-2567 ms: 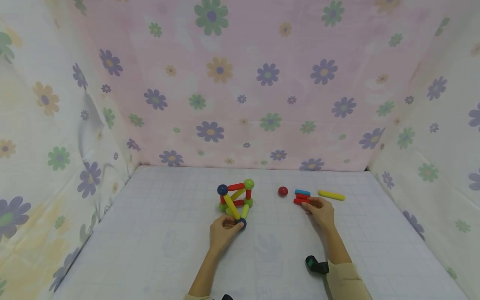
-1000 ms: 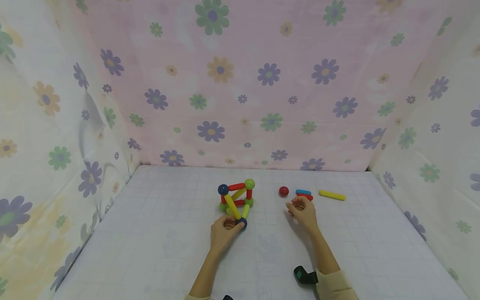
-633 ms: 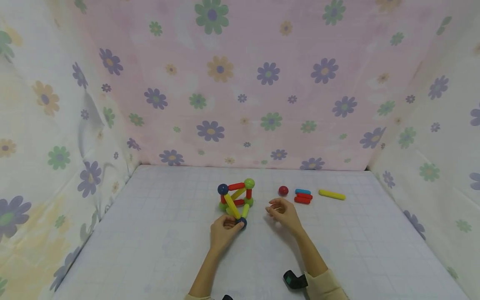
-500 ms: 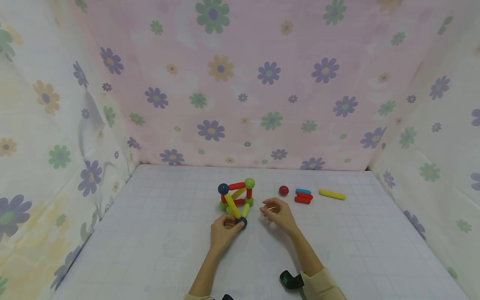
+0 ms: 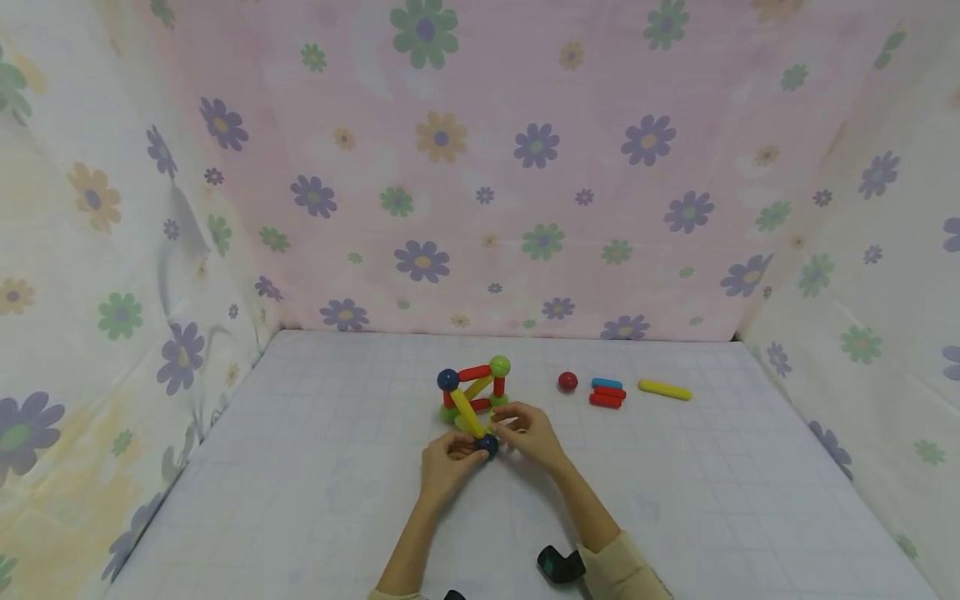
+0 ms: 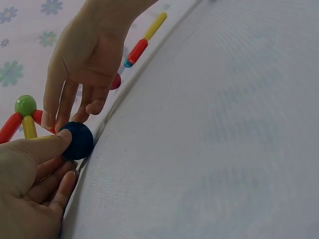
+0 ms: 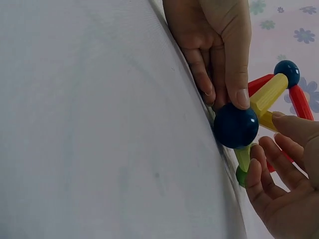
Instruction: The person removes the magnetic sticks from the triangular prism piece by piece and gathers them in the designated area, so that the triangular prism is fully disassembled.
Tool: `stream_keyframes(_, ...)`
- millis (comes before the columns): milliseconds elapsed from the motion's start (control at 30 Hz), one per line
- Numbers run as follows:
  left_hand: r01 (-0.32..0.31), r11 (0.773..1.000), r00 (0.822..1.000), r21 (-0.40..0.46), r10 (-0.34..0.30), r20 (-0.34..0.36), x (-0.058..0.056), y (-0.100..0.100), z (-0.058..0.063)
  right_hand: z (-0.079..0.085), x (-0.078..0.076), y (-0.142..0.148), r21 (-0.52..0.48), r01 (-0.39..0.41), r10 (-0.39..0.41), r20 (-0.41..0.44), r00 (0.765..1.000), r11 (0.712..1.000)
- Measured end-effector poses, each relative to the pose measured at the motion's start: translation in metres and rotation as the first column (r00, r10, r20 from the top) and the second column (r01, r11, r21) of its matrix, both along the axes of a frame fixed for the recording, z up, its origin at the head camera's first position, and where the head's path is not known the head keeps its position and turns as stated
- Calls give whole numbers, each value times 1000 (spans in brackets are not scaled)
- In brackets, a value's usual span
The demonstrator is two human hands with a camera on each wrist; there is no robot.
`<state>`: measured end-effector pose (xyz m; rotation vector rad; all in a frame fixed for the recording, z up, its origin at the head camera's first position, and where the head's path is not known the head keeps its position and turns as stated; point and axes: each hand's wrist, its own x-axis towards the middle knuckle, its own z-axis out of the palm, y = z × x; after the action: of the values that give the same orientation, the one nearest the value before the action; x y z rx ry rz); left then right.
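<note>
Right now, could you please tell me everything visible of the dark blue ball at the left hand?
The glossy, plastic-looking dark blue ball is smooth and round. It forms the near corner of the ball-and-stick frame, apparently resting on the white cloth-covered table. A yellow stick and a light green stick, both plastic-looking, meet it. The left hand presses its thumb against it.

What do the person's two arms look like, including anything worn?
Left grip and right grip are ungloved. The right sleeve is plain beige; a black, angular device with a small green patch sits at its cuff. At the head view's bottom edge, only a strip of beige left sleeve and the rounded tip of a second black device show.
</note>
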<state>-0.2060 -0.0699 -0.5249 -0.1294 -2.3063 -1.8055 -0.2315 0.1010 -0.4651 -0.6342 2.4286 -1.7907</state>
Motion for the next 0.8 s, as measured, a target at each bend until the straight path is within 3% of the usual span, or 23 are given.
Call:
stream_keyframes(200,41,997,999,-62,-41,7,2,-3,1,-1,0,-4,53,-4,5,-20,1000,999)
stream_keyframes(467,102,991,995,-87,-102,7,2,-5,1,-8,-4,-6,112,-61,77,-152,985,992)
stream_keyframes(633,79,995,997,-58,-80,-21,2,-3,1,-27,-14,-2,137,-44,67,-164,984,990)
stream_keyframes(800,-1,999,999,47,4,-52,3,-2,1,-34,-18,8,154,-75,98,-145,985,985)
